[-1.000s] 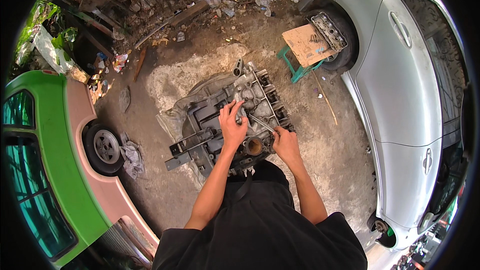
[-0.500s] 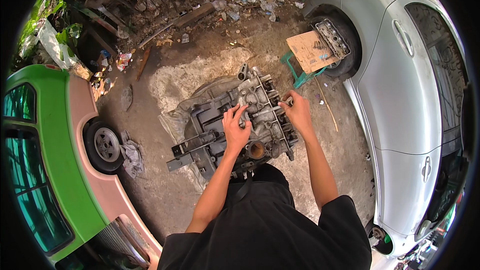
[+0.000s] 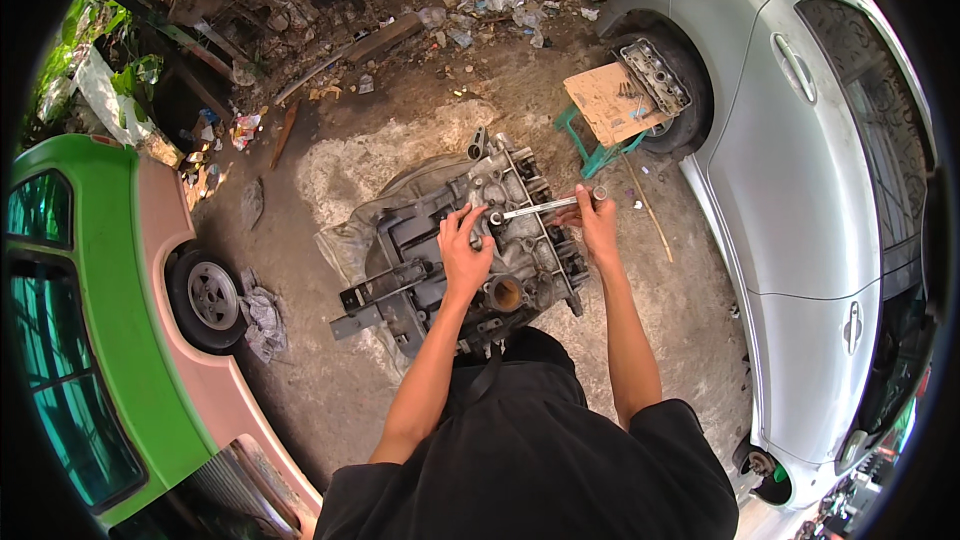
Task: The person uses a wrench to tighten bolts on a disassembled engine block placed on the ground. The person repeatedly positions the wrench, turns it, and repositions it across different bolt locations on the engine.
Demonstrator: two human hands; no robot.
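A dismantled grey engine point(image 3: 515, 240) lies on a crumpled cloth point(image 3: 340, 250) on the ground before me, with a rusty round opening point(image 3: 505, 295) near my side. My left hand point(image 3: 465, 245) rests on it with curled fingers gripping a small metal fitting beside the head of a long silver wrench point(image 3: 535, 208). The wrench lies across the engine's top, its head at the fitting and its handle out to the right. My right hand point(image 3: 590, 220) is closed on that handle at the engine's right side.
A board point(image 3: 600, 100) on a green stool point(image 3: 585, 145) holds a metal engine part point(image 3: 655, 80) and small items at back right. A green car point(image 3: 100, 270) with a pink panel stands left, a silver car point(image 3: 800, 190) right. A stick point(image 3: 650, 210), rubbish and planks point(image 3: 385, 35) lie around.
The wrench's handle has swung up and to the right from the lower right, and my right hand has moved with it. My left hand has stayed in about the same place.
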